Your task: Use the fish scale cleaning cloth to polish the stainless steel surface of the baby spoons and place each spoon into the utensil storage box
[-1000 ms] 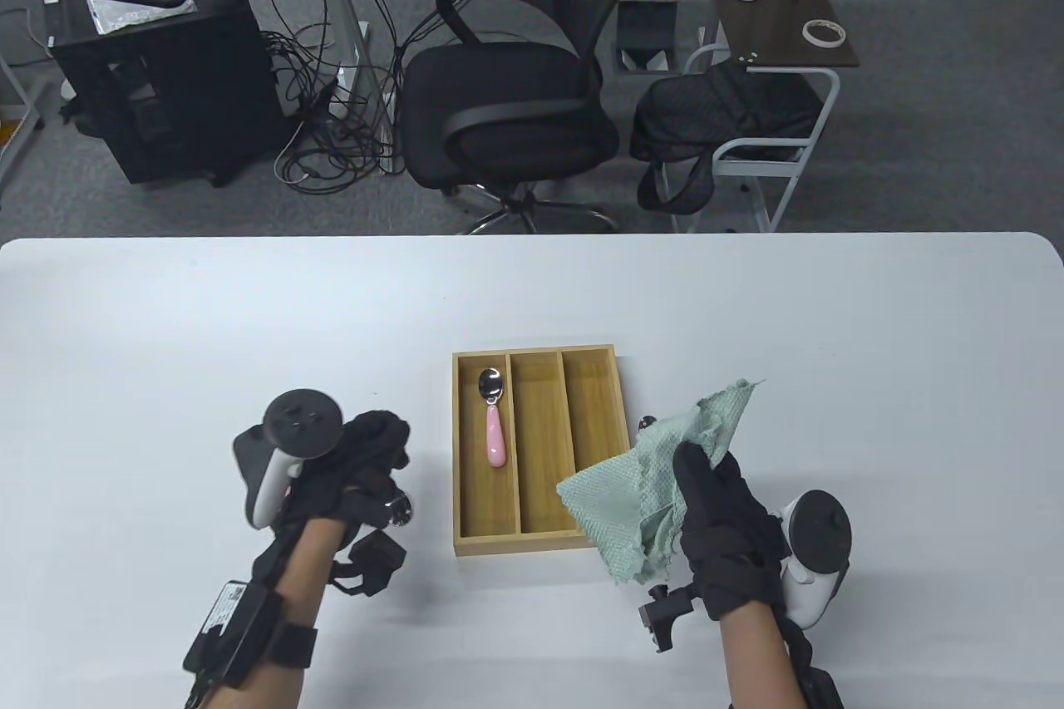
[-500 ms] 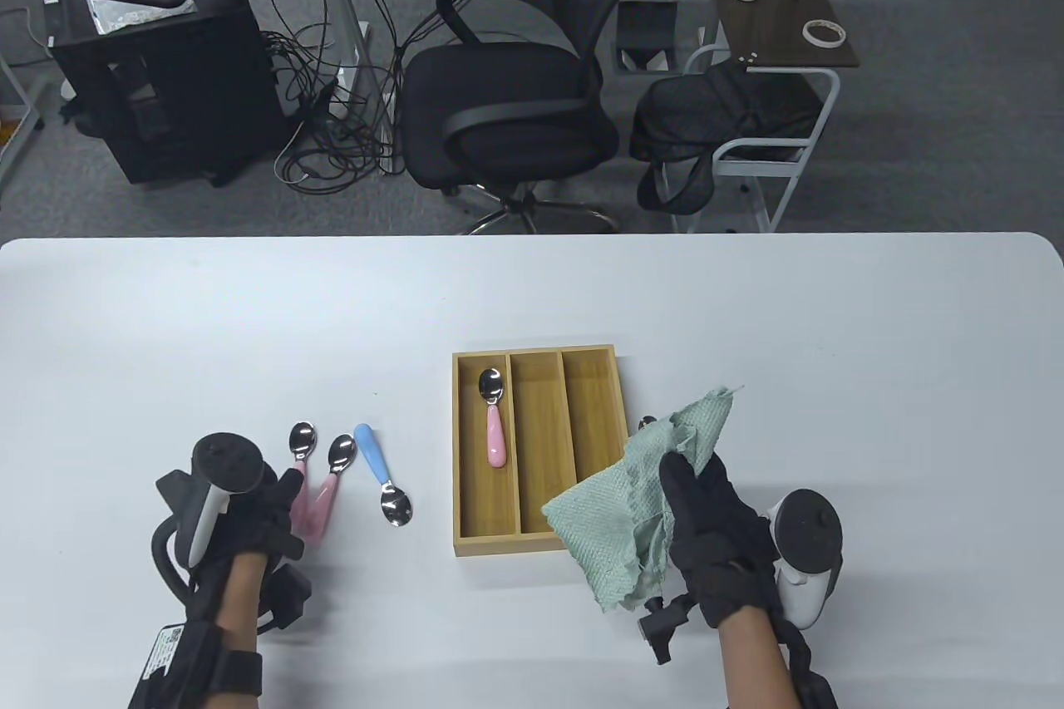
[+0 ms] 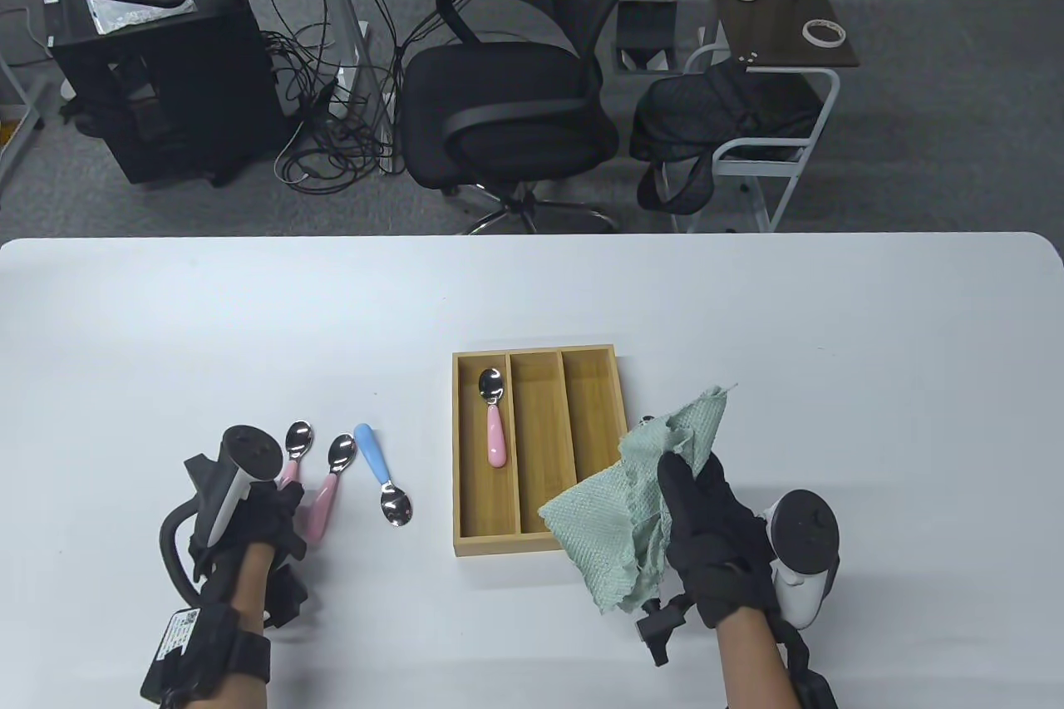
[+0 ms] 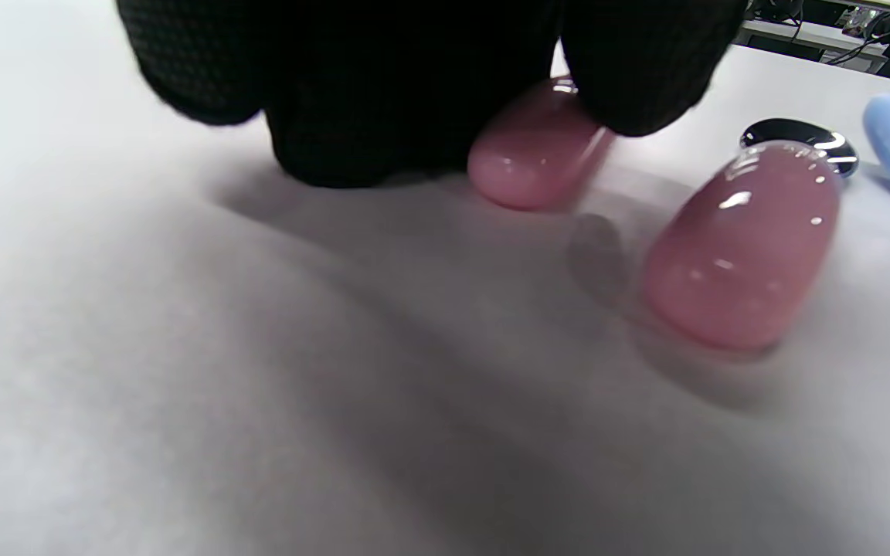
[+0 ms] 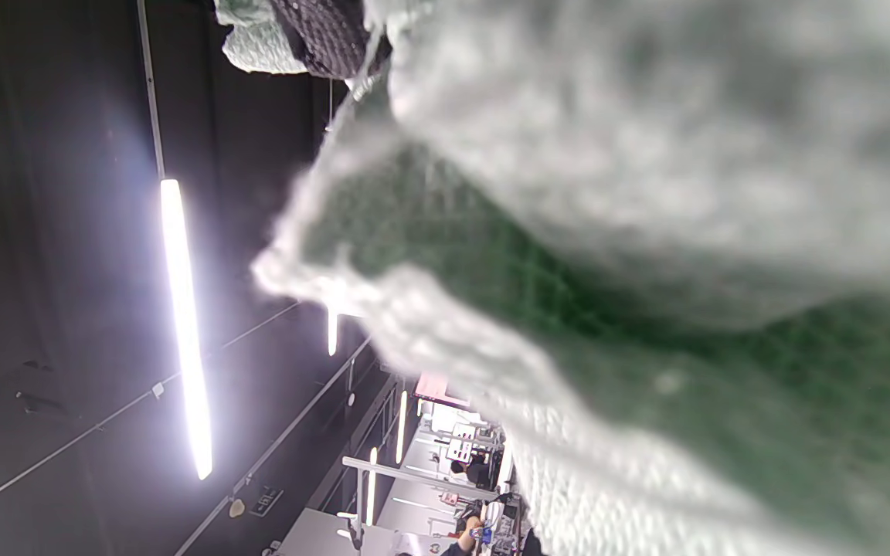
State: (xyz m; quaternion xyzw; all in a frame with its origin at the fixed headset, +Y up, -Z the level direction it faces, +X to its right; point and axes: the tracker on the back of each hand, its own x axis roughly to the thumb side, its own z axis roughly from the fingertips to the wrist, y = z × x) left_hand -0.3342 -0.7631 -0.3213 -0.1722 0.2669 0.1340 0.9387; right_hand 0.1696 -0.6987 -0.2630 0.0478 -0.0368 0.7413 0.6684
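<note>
Left hand (image 3: 270, 514) pinching a pink spoon (image 4: 538, 150) on the table (image 3: 166, 327), right hand (image 3: 715, 543) gripping the cloth (image 3: 640, 493), box (image 3: 539, 547) between them, wrist-strap label (image 3: 177, 632) unreadable

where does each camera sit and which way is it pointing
Table view: above, looking down at the table and storage box; both gloved hands show, left hand, right hand.
Left wrist view: low over the tabletop, facing the leftmost pink spoon; its fingers hang in from above.
Right wrist view: turned sideways, toward ceiling lights, mostly filled by the green cloth.
Shared: the table view also shows the spoon and cloth.
</note>
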